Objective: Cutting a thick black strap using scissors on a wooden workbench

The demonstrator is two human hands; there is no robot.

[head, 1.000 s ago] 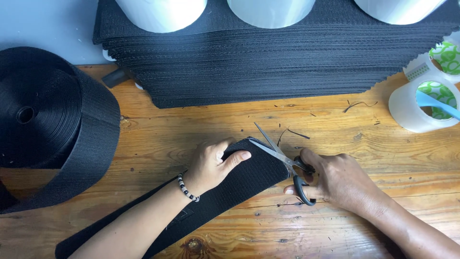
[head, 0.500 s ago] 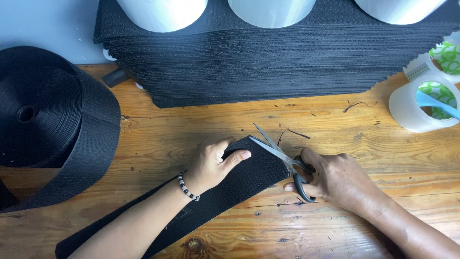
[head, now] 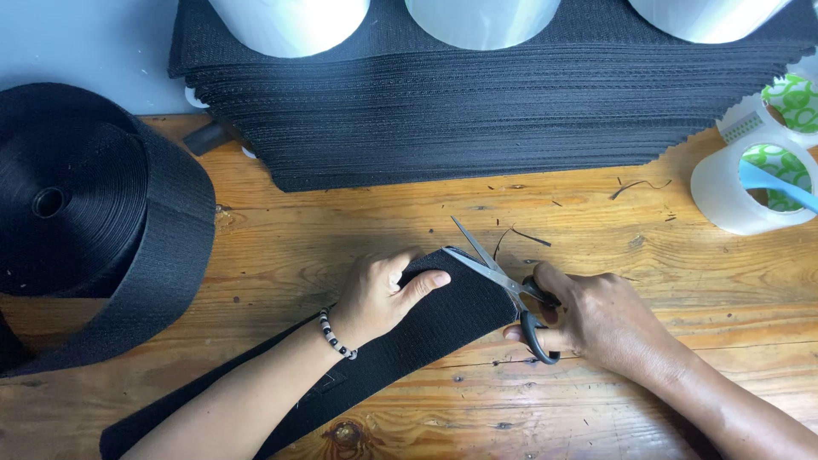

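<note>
The left hand (head: pixel 375 294) lies flat on the black strap (head: pixel 426 324), its fingers spread and pressing down with nothing enclosed in its grip; the thumb points along the strap toward the cut end. A beaded bracelet (head: pixel 335 334) sits on that wrist. The right hand (head: pixel 596 319) has its grip closed through the black handles of the scissors (head: pixel 503 285), thumb in the upper loop and fingers in the lower. The blades stand apart in a narrow V, with the strap's end edge between them near the pivot and the tips pointing toward the table's far edge.

The strap runs on a slant across the wooden table (head: pixel 596 221), from the near-left corner up to its end at about the middle of the near half. Loose black threads (head: pixel 639 184) and small clippings lie scattered on the wood beyond the scissors.

At the left edge sits a large roll (head: pixel 77 196) of the same black webbing, lying on its side with an outer layer hanging loose. Along the far edge is a tall stack (head: pixel 477 111) of cut black pieces, with three white rolls (head: pixel 481 17) resting on top. At the right edge stand tape rolls (head: pixel 741 196) with green-patterned cores; a blue handle (head: pixel 780 187) rests in the nearer one.
</note>
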